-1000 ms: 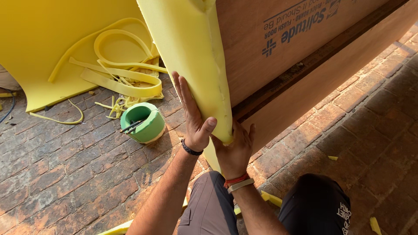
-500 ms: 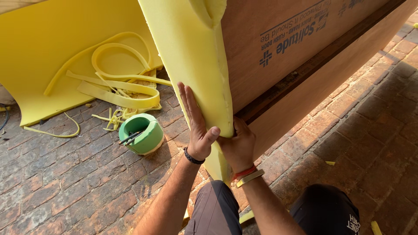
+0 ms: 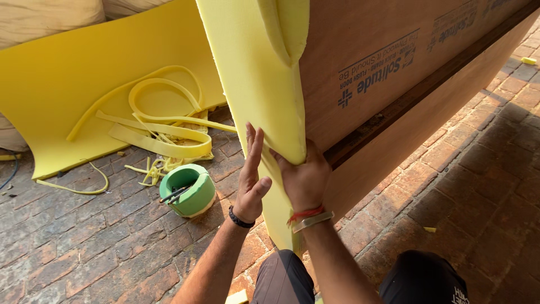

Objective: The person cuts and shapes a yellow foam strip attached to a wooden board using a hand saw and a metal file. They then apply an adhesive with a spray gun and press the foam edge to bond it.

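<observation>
Left hand (image 3: pixel 250 180): flat, fingers together, against yellow foam sheet (image 3: pixel 253 84)
Right hand (image 3: pixel 304 177): clamped on foam edge by plywood board (image 3: pixel 382 62)
Dark label: on board, right of foam

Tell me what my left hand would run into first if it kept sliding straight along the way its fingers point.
The left hand lies flat on the yellow foam sheet, fingers pointing up along it. Going straight on, it would probably just meet more of that foam; nothing else shows in the way.
</observation>
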`<move>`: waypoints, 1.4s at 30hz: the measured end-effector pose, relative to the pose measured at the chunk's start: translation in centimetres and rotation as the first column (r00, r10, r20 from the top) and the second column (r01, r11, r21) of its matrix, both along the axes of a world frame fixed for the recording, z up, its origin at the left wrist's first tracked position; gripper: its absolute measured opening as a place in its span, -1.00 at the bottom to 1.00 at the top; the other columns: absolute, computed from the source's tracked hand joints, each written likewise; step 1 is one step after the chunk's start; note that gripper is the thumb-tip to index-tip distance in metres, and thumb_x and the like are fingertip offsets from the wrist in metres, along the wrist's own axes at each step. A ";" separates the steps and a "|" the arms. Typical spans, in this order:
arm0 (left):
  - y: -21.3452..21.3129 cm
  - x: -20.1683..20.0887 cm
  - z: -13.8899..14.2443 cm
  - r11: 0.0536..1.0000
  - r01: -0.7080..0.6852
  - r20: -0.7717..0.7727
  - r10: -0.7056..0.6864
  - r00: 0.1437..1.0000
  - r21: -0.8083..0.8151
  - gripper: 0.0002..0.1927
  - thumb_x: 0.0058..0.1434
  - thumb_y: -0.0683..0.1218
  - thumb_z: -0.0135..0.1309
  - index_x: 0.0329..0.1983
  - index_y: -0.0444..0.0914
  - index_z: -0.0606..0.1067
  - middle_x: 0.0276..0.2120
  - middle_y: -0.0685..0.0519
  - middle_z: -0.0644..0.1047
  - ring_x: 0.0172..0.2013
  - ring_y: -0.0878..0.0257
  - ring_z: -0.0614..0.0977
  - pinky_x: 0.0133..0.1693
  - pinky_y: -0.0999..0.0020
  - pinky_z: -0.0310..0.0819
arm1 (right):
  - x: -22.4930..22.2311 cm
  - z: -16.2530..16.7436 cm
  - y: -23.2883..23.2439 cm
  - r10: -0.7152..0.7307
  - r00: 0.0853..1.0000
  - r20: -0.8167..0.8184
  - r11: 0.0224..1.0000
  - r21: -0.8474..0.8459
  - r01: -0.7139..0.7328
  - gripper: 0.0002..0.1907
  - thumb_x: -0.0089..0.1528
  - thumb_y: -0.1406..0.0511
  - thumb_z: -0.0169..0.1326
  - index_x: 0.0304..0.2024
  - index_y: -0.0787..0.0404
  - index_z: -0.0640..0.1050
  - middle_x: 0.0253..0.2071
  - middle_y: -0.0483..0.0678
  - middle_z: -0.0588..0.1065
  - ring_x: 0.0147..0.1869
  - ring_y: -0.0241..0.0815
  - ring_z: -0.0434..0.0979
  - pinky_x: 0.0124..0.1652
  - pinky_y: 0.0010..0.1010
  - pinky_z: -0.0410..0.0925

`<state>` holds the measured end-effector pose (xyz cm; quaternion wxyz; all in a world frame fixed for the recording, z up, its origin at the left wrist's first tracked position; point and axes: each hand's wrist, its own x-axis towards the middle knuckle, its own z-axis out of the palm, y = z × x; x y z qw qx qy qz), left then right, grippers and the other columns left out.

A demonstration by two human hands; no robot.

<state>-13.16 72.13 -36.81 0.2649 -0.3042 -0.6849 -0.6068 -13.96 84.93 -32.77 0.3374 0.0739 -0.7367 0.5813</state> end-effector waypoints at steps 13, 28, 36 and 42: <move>1.2 -1.7 9.5 0.951 -0.304 -0.302 0.272 0.914 -0.063 -0.01 0.39 0.35 -0.11 0.64 -0.35 -0.06 0.65 -0.29 -0.14 0.67 -0.12 -0.16 0.61 0.01 -0.28 | 0.3 7.0 0.3 0.171 0.959 -0.226 0.980 -0.057 -0.189 -0.28 0.12 0.23 0.32 0.30 0.21 0.38 0.09 0.04 0.60 0.11 -0.11 0.68 -0.01 -0.32 0.54; 3.2 -3.1 14.3 0.824 -0.560 -0.422 0.478 0.771 -0.089 0.04 0.40 0.42 -0.24 0.63 -0.39 -0.12 0.64 -0.36 -0.19 0.66 -0.22 -0.21 0.60 -0.07 -0.40 | -6.4 10.6 3.7 0.672 0.513 -0.535 0.639 0.068 -0.766 0.05 0.36 -0.15 0.10 0.59 0.33 -0.01 0.64 0.22 0.05 0.75 0.08 0.01 0.64 -0.12 -0.01; 0.8 -6.3 20.5 0.776 -0.628 -0.582 0.484 0.654 -0.060 0.16 0.41 0.53 -0.28 0.64 -0.45 -0.20 0.59 -0.41 -0.20 0.62 -0.22 -0.22 0.59 -0.03 -0.40 | -13.4 16.2 0.5 0.811 0.197 -0.551 0.376 0.233 -0.897 0.29 0.27 -0.35 -0.02 0.59 0.37 -0.23 0.69 0.21 -0.15 0.79 0.03 -0.25 0.66 -0.10 -0.24; 0.3 -6.2 20.9 0.682 -0.723 -0.639 0.509 0.576 -0.108 0.21 0.38 0.56 -0.31 0.62 -0.48 -0.24 0.56 -0.48 -0.21 0.61 -0.27 -0.22 0.60 -0.06 -0.37 | -14.3 16.3 -1.2 0.833 0.105 -0.543 0.295 0.276 -0.915 0.35 0.23 -0.45 -0.14 0.58 0.33 -0.35 0.69 0.21 -0.31 0.79 0.10 -0.38 0.67 0.05 -0.27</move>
